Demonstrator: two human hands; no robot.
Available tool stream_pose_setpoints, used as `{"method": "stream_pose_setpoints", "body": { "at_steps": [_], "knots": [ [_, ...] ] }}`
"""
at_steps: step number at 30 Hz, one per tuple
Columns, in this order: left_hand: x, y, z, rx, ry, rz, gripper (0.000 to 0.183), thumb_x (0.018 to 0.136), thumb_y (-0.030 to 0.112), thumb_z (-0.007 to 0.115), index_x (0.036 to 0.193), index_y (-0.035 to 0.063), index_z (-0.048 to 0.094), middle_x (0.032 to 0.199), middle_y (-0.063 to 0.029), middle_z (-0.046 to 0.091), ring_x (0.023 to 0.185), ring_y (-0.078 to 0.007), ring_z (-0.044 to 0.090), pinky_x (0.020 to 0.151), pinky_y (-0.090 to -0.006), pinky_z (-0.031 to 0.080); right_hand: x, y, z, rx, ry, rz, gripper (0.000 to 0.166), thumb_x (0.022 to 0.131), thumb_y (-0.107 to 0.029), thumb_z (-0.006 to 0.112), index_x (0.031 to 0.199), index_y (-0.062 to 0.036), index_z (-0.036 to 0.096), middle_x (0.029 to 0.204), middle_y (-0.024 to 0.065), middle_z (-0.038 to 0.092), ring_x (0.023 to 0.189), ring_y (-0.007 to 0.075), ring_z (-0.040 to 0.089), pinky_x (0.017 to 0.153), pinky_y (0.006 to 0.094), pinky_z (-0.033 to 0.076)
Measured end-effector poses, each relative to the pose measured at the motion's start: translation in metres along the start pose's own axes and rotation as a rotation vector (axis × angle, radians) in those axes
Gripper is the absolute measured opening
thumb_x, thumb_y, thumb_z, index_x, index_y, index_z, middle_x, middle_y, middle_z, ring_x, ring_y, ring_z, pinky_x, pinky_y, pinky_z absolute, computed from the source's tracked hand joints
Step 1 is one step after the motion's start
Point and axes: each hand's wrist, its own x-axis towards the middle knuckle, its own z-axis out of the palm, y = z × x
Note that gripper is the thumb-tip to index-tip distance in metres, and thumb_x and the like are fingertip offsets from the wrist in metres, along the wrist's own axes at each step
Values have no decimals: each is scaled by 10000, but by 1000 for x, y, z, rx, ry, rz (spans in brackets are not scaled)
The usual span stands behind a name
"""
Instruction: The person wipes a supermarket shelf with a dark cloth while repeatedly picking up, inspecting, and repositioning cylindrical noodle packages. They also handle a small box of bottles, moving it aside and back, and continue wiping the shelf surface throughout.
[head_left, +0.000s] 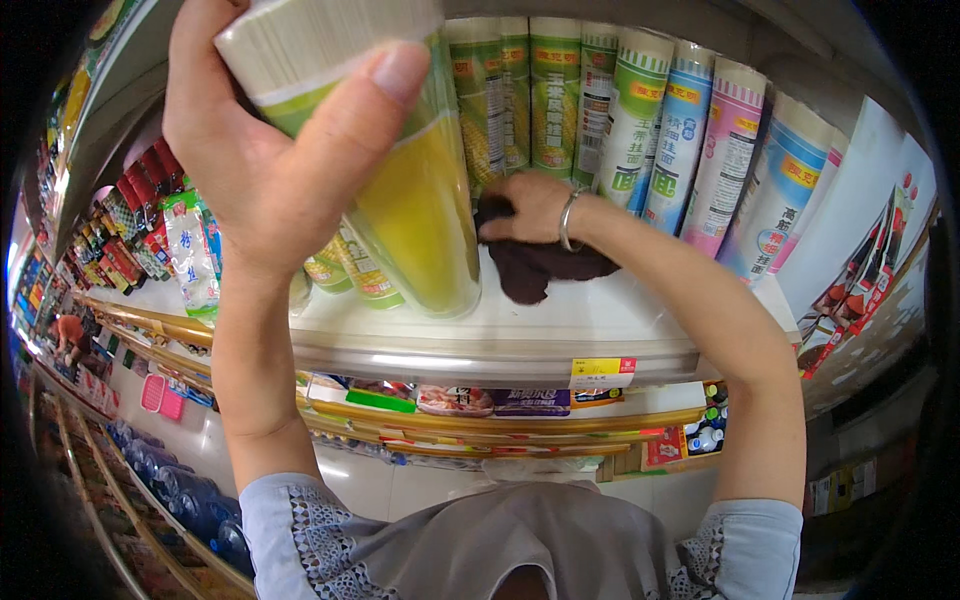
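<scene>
My left hand (277, 157) is raised close to the camera, its thumb and fingers wrapped around the top of a cylindrical pack of dried noodles (420, 217) in a green and yellow wrapper. That pack leans over the shelf's front part. With a bangle on the wrist, my right hand (532, 206) presses a dark brown cloth (525, 270) onto the white shelf (450, 330). The hand is right in front of upright corn noodle packs (555, 97). More corn noodle packs (367, 270) stand partly hidden behind the held one.
Green, blue and pink noodle packs (712, 150) line the shelf's right side. A price tag (604, 371) is on its front edge. Left are a bag of vermicelli (191, 251) and bottles (105, 255). Large water bottles (180, 487), a pink basket (161, 396) and another person (69, 334) appear lower left.
</scene>
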Motion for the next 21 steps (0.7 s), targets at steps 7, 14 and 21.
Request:
{"method": "stream_pose_setpoints", "body": {
  "at_steps": [7, 14, 21],
  "knots": [
    [2, 1, 14, -12, 49, 68, 558, 720, 283, 743, 1124, -6, 489, 910, -93, 613, 790, -142, 602, 701, -257, 482, -88, 4, 0, 199, -111, -344, 503, 736, -72, 581, 1236, -76, 627, 1324, 200, 563, 1244, 376, 493, 1072, 442, 391],
    [15, 0, 20, 9, 56, 239, 488, 722, 265, 728, 1060, 0, 497, 851, -72, 612, 734, -107, 603, 622, -232, 493, -162, 20, -54, 374, -244, -150, 514, 653, 98, 465, 1088, -57, 691, 1106, 166, 680, 1084, 304, 622, 959, 368, 474],
    [29, -3, 21, -61, 11, 115, 493, 721, 304, 738, 1030, -6, 513, 797, -86, 616, 675, -121, 619, 596, -251, 525, -59, -44, -28, 447, -122, -470, 457, 700, 47, 479, 1118, -11, 655, 1101, 193, 676, 1017, 340, 641, 917, 378, 491]
  ]
}}
